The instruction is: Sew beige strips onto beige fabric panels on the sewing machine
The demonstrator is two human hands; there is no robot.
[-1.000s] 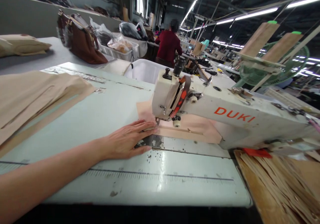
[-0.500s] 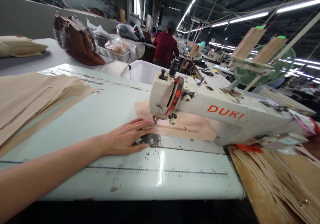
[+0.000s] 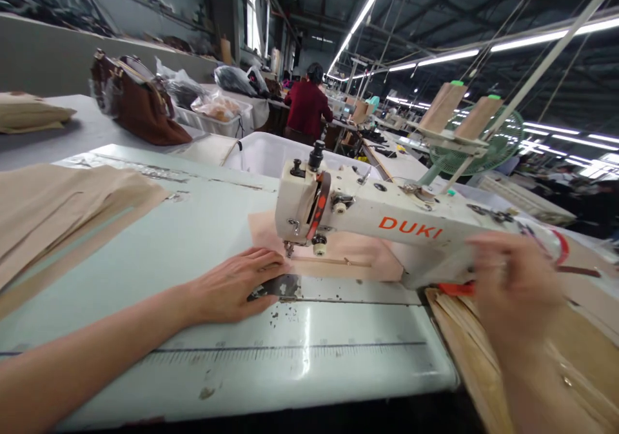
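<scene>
My left hand point(image 3: 236, 286) lies flat with outstretched fingers beside the needle area of a white DUKI sewing machine point(image 3: 358, 208). Its fingertips rest on a pale pink-beige piece of material point(image 3: 387, 269) under the presser foot point(image 3: 289, 249). Along that piece runs a narrow zipper point(image 3: 333, 262) with a small metal pull. My right hand point(image 3: 517, 286) hangs in front of the machine's right end, above a stack of tan pieces point(image 3: 587, 331). Motion smears its fingers, so I cannot tell whether they hold anything.
More beige pieces point(image 3: 72, 208) are spread on the table's left. A brown handbag point(image 3: 140, 102) stands behind them, near a white bin point(image 3: 261, 153). Two thread cones point(image 3: 442, 106) and a green fan point(image 3: 498, 144) rise behind the machine. A person in dark red point(image 3: 309, 108) works farther back.
My right hand has come in from the right edge to in front of the machine's right end. My left hand stays beside the needle. The view has shifted slightly.
</scene>
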